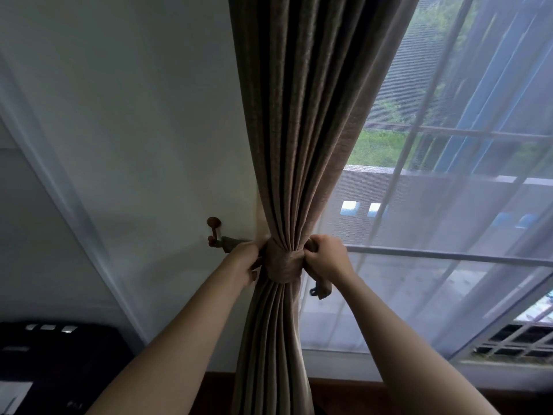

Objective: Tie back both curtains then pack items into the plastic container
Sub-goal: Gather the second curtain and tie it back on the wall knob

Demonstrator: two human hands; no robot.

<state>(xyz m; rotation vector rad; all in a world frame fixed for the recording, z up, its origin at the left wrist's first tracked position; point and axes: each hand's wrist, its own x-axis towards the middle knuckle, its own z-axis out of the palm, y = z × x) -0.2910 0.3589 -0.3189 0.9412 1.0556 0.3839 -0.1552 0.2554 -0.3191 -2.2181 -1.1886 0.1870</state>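
Left to right, as I view the scene from my remote station: a dark, low object (59, 354) occupies the lower left corner against a pale wall (119, 115). A brown wall hook (213, 230) is fixed to that wall, and one end of the fabric tieback (282, 263) reaches it. The left hand (244, 262) is clenched around this hook-side stretch of the tieback, just left of the curtain. The brown curtain (299, 115) hangs at mid-view. It is gathered into a narrow waist where the tieback wraps around it and fans out above and below. The right hand (326, 256), curled tight, grips the tieback's other end at the curtain's right edge. I see the loose tip (321, 290), with a small dark ring, dangling below the fist. Farther right, a sheer white curtain (389, 319) veils the window frame (449, 255), beyond which greenery shows.
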